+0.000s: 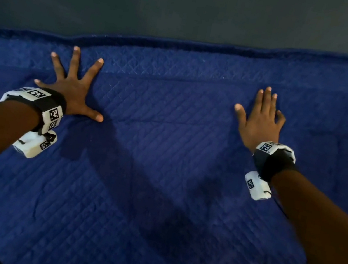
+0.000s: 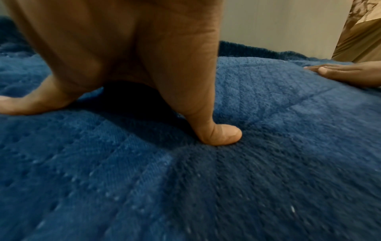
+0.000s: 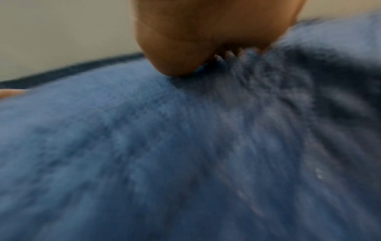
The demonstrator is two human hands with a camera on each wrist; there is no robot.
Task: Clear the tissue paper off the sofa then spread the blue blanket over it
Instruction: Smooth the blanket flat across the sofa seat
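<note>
Blanket unlabelled; hands flat.

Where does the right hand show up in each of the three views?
Head: the right hand lies flat on the blue blanket, right of centre.
Left wrist: it shows at the right edge, flat on the blanket, seen from the side.
Right wrist: only its heel fills the top centre, blurred, fingers out of view.
Shared landmark: the blanket's darker far edge against the wall.

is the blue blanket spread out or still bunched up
Spread out: the blue blanket lies flat across the whole surface, with the left hand and right hand pressed open on it.
</note>
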